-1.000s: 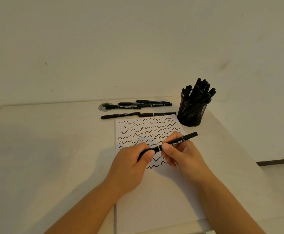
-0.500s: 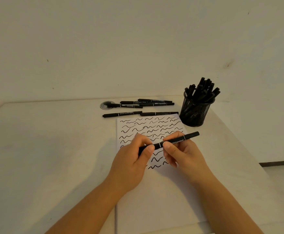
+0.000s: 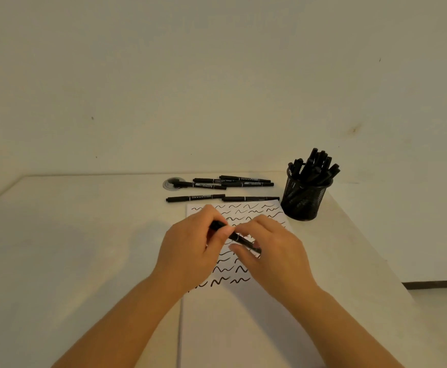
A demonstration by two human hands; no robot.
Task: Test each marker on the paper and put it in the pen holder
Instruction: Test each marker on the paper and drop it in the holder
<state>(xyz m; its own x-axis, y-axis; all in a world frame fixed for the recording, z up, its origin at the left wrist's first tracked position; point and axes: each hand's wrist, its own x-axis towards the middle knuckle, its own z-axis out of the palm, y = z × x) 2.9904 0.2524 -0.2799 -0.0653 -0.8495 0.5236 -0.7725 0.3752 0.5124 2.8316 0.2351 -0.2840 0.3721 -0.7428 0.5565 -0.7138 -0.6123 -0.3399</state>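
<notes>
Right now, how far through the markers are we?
Done: the pen holder is packed with markers and the paper carries rows of squiggles. In hand: left hand and right hand hold one marker. Left: five loose markers beyond the paper.

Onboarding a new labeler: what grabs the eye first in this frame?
First, the two hands, left hand and right hand, holding one black marker between them over the paper, whose far half is covered in black squiggles. Next, the black mesh pen holder packed with markers at the paper's far right corner. Then the loose markers lying flat on the table just beyond the paper.
</notes>
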